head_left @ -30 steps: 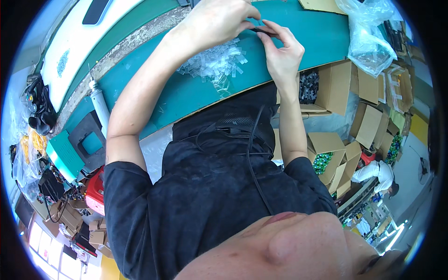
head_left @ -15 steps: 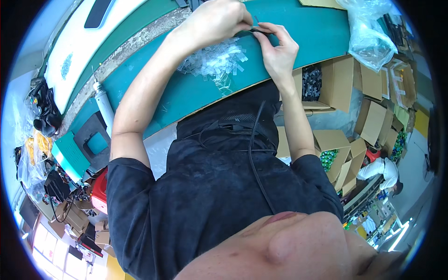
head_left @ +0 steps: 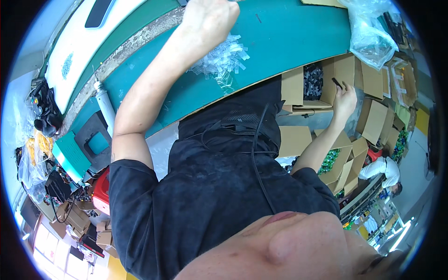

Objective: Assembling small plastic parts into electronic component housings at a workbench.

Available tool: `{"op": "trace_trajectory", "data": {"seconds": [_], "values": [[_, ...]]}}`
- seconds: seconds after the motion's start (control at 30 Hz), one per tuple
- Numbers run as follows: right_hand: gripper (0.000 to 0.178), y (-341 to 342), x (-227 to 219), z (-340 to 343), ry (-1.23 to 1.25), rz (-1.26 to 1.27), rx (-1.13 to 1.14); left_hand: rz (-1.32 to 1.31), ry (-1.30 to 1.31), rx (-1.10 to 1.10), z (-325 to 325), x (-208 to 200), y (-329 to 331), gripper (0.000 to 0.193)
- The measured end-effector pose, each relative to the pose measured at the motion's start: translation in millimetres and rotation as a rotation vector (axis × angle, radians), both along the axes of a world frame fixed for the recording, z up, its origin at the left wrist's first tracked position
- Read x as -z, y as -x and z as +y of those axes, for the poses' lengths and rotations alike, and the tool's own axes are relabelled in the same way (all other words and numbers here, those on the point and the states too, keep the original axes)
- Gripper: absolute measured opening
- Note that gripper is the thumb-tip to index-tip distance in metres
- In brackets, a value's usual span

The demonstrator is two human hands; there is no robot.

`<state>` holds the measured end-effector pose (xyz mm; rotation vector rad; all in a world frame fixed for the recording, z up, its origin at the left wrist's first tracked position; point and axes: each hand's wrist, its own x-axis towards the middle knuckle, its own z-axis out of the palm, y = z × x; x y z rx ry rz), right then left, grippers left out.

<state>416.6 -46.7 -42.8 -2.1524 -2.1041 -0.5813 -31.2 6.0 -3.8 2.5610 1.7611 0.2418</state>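
My right hand (head_left: 345, 100) is out to the right, beside the open cardboard box (head_left: 337, 79). Its fingers pinch a small, flat black piece (head_left: 337, 83). Many similar small dark pieces (head_left: 312, 83) lie inside that box. Over the far part of the green work table (head_left: 289, 32), my left hand (head_left: 211, 21) is curled closed with its back showing. Whatever its fingers may hold is hidden. Just below it on the table lies a loose pile of clear plastic strips (head_left: 226, 56).
A white pen-shaped tool (head_left: 105, 107) with a thin tip stands at the left, near a black frame (head_left: 91, 140). A clear plastic bag (head_left: 373, 44) hangs at the table's right end. More open cartons (head_left: 294, 140) stand on the right. A person (head_left: 382, 171) bends over farther off.
My hands were together over the table, working on a thin dark piece. The right has swung right toward the box, holding a black piece; the left has shifted slightly left.
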Motion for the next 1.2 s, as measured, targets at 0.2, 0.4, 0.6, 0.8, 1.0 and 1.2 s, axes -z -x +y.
{"op": "trace_trajectory", "data": {"seconds": [0.2,0.4,0.6,0.8,1.0,1.2], "values": [[0.018,103,-39,30,-0.128,0.898,-0.24,0.118,0.051,-0.059,-4,8,-21,0.014],[0.018,244,-35,123,-0.081,0.569,-0.95,0.105,-0.058,0.022,-4,12,-14,0.006],[0.012,279,5,198,-0.029,0.265,-1.105,0.06,-0.077,0.123,-8,2,-15,0.007],[0.007,290,3,220,0.039,0.084,-1.121,0.086,-0.128,0.099,-8,12,-18,0.005],[0.01,283,-14,207,-0.086,0.375,-1.137,-0.175,-0.042,-0.015,16,9,8,0.011],[0.017,254,-36,125,0.304,1.838,-0.554,-1.29,0.441,-0.054,20,-36,16,0.019]]}}
